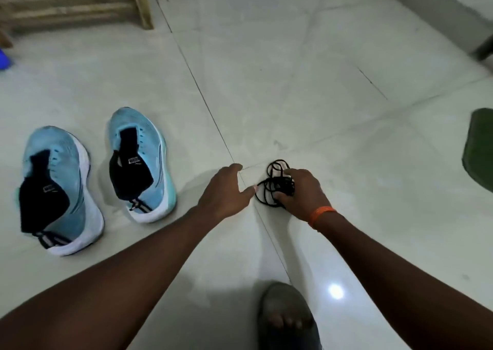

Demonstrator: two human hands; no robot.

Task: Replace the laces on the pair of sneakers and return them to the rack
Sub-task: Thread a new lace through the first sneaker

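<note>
Two light-blue sneakers with black tongues and white soles stand side by side on the tiled floor at the left, the left sneaker [57, 189] and the right sneaker [140, 163]; no laces show in their eyelets. A tangled bundle of black laces [274, 183] lies on the floor at the centre. My right hand [304, 193], with an orange band on its wrist, grips the bundle from the right. My left hand [225, 189] hovers just left of the laces with fingers spread and relaxed, holding nothing.
A wooden slatted rack [72, 2] stands at the top left. A blue object [4, 58] shows at the left edge. A dark green mat [480, 147] lies at the right edge. My foot in a grey slipper [286, 320] is at the bottom centre.
</note>
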